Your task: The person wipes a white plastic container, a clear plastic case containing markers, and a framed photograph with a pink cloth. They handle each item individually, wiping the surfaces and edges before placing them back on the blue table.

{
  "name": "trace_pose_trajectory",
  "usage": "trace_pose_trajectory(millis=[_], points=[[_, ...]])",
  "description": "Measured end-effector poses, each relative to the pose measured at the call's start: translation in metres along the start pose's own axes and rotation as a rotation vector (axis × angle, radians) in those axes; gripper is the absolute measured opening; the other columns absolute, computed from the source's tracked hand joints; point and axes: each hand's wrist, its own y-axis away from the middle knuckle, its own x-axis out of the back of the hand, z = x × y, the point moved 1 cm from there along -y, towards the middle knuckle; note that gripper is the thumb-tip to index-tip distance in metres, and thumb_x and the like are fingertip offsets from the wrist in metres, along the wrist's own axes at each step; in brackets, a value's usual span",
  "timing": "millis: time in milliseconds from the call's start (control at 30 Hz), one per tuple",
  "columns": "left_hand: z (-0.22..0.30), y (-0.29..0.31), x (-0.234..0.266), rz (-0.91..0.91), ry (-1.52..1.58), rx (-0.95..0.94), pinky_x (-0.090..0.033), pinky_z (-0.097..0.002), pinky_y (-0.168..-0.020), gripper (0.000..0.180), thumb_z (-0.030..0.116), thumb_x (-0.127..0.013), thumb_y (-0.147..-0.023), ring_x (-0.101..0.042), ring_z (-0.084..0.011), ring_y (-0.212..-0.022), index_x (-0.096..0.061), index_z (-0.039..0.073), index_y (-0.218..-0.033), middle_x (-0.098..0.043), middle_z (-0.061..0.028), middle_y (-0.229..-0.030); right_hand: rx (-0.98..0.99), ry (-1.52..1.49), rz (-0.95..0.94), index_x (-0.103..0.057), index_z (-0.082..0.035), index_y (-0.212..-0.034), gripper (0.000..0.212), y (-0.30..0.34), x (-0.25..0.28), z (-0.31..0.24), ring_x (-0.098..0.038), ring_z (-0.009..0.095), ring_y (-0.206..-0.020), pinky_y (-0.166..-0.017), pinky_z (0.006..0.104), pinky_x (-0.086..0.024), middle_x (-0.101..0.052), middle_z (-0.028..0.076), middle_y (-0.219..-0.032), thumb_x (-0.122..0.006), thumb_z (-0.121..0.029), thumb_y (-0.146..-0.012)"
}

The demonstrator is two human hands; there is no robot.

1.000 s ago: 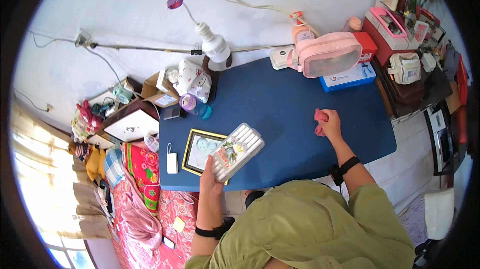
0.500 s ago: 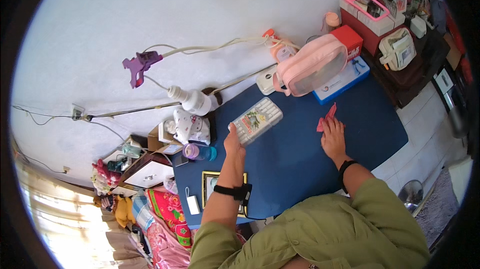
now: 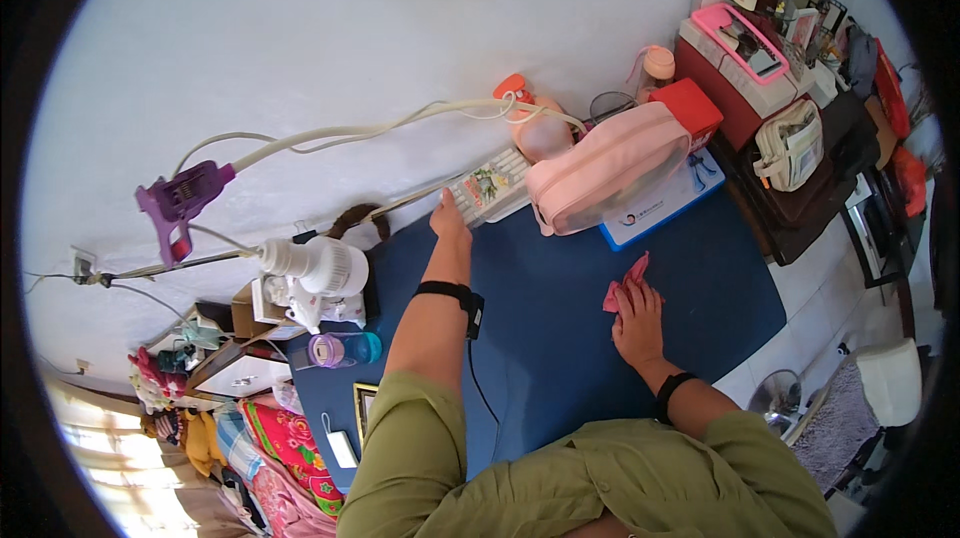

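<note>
My left hand [image 3: 450, 219] is closed on the near left end of a clear plastic case of white markers [image 3: 490, 184]. The case is at the table's back edge, beside a pink zip bag with a see-through side [image 3: 605, 170]. A white case that stood there before is mostly hidden behind it, and I cannot tell whether they touch. On the dark blue tabletop [image 3: 555, 338], my right hand [image 3: 638, 326] rests with its fingers over a crumpled pink cloth [image 3: 627, 278]. Part of the cloth sticks out beyond the fingertips.
A blue-and-white box [image 3: 665, 208] and a red box [image 3: 688, 110] stand by the pink bag. A purple clamp [image 3: 185, 206] on a pale flexible arm and a white lamp [image 3: 318, 263] hang at the left. Below are a bottle [image 3: 343, 349], a white power bank [image 3: 341, 448] and a framed picture [image 3: 364, 408].
My left hand has carried the marker case away from me to the back edge, beside the pink bag. My right hand remains on the pink cloth. The view has shifted.
</note>
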Motion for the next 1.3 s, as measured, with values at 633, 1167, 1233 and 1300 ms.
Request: trace_pose_trajectory(millis=[633, 1167, 1233, 1300], points=[[-0.029, 0.010, -0.011, 0.029, -0.488, -0.295, -0.049, -0.0377, -0.079, 0.051, 0.033, -0.066, -0.082, -0.063, -0.0301, -0.097, -0.054, -0.005, -0.115, -0.063, -0.0205, -0.107, 0.010, -0.010, 0.001, -0.043, -0.006, -0.133, 0.056, -0.002, -0.005, -0.002, -0.033, 0.039, -0.128, -0.109, 0.0553, -0.021, -0.039, 0.019, -0.136, -0.058, -0.015, -0.079], [0.000, 0.028, -0.033, -0.103, -0.833, -0.324, -0.045, -0.0400, -0.091, 0.064, 0.029, -0.061, -0.085, -0.055, -0.0389, -0.111, -0.040, -0.010, -0.131, -0.058, -0.0287, -0.116, 0.020, -0.019, 0.037, -0.044, -0.008, -0.131, 0.057, -0.003, 0.002, -0.006, -0.035, 0.040, -0.125, -0.107, 0.0554, -0.025, -0.042, 0.018, -0.131, -0.060, -0.012, -0.077], [0.000, 0.029, -0.026, -0.084, -0.714, -0.322, -0.042, -0.0398, -0.095, 0.067, 0.034, -0.059, -0.087, -0.053, -0.0385, -0.116, -0.038, -0.011, -0.133, -0.054, -0.0290, -0.122, 0.032, -0.029, 0.054, -0.044, -0.008, -0.131, 0.057, -0.003, 0.007, -0.011, -0.036, 0.040, -0.124, -0.106, 0.0554, -0.025, -0.042, 0.018, -0.130, -0.059, -0.011, -0.077], [0.006, 0.037, -0.022, -0.029, -0.696, -0.250, -0.041, -0.0397, -0.097, 0.070, 0.038, -0.058, -0.087, -0.050, -0.0380, -0.119, -0.039, -0.012, -0.132, -0.052, -0.0289, -0.125, 0.045, -0.030, 0.089, -0.043, -0.008, -0.132, 0.058, -0.002, 0.004, -0.008, -0.037, 0.040, -0.124, -0.106, 0.0550, -0.026, -0.043, 0.018, -0.130, -0.059, -0.010, -0.076]])
